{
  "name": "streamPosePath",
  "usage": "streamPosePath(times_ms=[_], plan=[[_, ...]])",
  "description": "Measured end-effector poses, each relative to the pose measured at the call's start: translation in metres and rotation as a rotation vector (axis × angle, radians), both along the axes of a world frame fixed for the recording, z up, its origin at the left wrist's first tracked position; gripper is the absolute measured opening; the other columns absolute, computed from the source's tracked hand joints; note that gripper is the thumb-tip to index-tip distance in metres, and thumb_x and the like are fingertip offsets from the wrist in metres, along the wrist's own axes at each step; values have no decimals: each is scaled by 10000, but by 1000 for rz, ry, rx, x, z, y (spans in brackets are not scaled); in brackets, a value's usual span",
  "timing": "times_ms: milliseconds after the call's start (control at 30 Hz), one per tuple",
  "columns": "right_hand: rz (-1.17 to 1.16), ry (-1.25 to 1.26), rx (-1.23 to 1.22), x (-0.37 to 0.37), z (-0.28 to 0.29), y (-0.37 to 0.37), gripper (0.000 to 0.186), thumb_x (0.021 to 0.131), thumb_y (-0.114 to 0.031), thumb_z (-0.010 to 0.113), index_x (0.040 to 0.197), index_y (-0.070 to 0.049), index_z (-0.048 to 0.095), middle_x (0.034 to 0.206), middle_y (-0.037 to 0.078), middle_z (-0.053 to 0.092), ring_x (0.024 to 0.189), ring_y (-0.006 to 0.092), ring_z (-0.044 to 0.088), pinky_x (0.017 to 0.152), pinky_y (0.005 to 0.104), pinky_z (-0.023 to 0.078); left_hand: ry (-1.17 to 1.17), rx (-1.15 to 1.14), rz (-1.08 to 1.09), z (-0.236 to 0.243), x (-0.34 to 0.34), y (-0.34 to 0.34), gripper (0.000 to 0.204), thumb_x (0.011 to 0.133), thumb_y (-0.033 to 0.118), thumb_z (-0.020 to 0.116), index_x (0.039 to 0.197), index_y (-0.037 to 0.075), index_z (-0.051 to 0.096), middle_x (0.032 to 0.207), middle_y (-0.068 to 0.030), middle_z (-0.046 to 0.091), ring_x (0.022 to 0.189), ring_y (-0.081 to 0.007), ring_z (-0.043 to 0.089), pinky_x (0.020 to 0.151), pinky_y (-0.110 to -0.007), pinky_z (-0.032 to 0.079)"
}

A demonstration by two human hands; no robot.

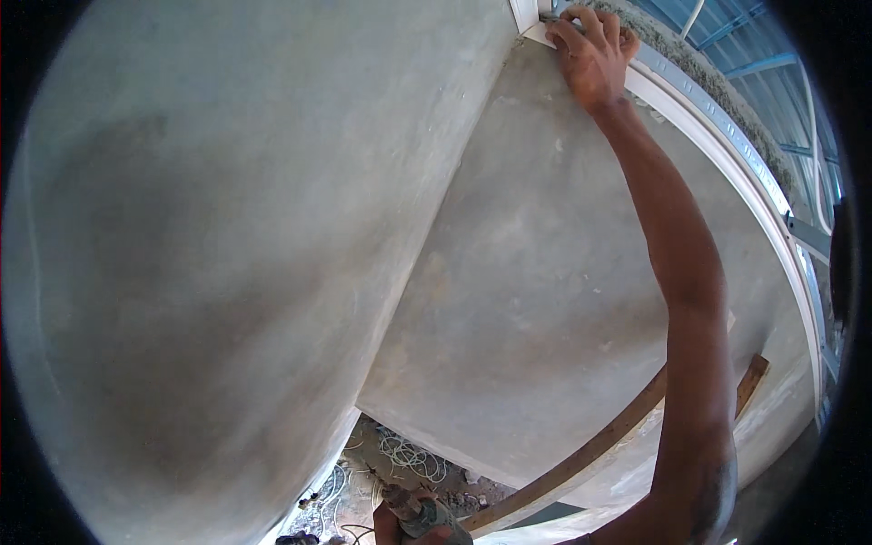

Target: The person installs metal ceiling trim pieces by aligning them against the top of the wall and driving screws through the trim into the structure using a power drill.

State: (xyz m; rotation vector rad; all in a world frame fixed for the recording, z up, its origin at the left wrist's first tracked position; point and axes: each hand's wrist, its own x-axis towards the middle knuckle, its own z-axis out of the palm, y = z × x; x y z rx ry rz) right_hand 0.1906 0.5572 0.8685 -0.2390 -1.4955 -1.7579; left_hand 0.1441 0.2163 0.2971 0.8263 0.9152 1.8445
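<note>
White trim (690, 118) under right hand (595, 54) fingers

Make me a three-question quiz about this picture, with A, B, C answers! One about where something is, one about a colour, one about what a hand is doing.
1. Where is the right hand?
A. Up at the top corner of the wall, on the white strip
B. Down on the floor
C. Flat on the middle of the wall

2. What colour are the plastered walls?
A. Bright red
B. Grey
C. Yellow

3. What is the left hand doing at the bottom edge?
A. Hanging open with nothing in it
B. Gripping a power tool
C. Pulling the coiled wire

Answers: 1 A, the raised arm ends where the wall meets the white strip. 2 B, both wall faces are bare grey. 3 B, fingers wrap a greenish tool body; the wire lies apart on the floor.
</note>
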Motion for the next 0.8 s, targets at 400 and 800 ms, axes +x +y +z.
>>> streamPosePath(times_ms=[400,800], plan=[[-128,33,46,3,3,20,338,816,-380,775,1086,-220,649,1227,-50,555,1215,225,474,968,578,285,1,-10,0,3,-2,-7,713,593,387,886,1113,-39,649,953,-90,648,902,-204,655,795,-339,530],[-112,9,11,0,2,17,251,850,-302,725,1057,-180,652,1257,15,546,1229,262,480,1029,578,305,-11,-2,-11,5,-14,-20,703,612,389,871,1118,-44,648,955,-97,659,907,-209,660,806,-348,529]])
